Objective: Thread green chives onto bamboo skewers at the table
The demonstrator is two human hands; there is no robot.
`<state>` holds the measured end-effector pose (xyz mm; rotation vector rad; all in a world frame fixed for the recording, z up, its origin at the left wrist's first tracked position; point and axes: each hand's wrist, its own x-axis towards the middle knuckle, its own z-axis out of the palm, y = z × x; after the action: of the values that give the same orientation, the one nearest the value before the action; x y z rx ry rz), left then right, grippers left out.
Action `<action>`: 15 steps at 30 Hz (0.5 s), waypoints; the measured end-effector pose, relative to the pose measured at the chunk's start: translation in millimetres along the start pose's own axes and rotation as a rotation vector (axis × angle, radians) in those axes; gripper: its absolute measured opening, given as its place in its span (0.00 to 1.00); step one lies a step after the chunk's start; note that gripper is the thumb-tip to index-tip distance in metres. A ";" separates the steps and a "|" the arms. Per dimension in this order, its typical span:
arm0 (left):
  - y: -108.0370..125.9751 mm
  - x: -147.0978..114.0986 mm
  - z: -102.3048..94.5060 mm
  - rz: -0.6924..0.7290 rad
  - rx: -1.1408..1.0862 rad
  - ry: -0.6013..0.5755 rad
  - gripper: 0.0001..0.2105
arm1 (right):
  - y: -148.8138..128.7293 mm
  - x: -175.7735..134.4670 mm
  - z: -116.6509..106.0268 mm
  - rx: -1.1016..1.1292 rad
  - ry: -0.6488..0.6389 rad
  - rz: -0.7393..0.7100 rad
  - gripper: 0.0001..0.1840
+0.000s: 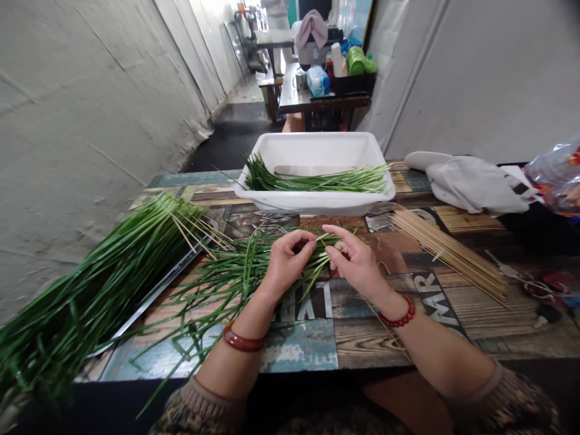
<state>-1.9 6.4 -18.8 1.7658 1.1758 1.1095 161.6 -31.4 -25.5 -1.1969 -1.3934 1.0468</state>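
**Light Touch, Even Ends**

Thumb to forefinger, the left hand (pixel 290 260) has its grip closed on green stalks (pixel 244 266), which fan out toward 9 o'clock across the desk (pixel 308 351). The right hand's (pixel 360 266) grip is narrow beside the pale ends; whether it holds any cannot be told. Gentle pressure and levelled ends should keep the stems unbruised. The desk wears a patchwork wood print, with a white tub (pixel 312 197) at 12 o'clock, sticks (pixel 446 249) at 3 and a rough pale wall (pixel 90 90) at 10.

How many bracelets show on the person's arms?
2: a smooth reddish-brown bangle on the left arm and a red beaded bracelet on the right arm. The sleeves might hide others.
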 end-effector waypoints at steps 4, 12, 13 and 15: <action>3.4 1.2 -1.6 0.062 0.036 0.021 0.05 | 2.1 -0.9 -0.1 -0.047 0.003 -0.036 0.21; 5.4 0.6 -3.4 0.076 0.018 -0.033 0.07 | 3.2 -1.6 2.0 -0.082 0.006 -0.055 0.18; 5.5 0.4 -3.5 0.079 0.013 -0.039 0.07 | 3.5 -1.6 2.4 -0.082 0.011 -0.055 0.17; 6.0 0.1 -3.6 0.089 0.004 -0.048 0.07 | 4.1 -1.6 3.0 -0.077 0.019 -0.056 0.16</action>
<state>-3.3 4.9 -12.1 1.8531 1.0804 1.1100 159.2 -32.5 -30.2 -1.2133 -1.4554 0.9489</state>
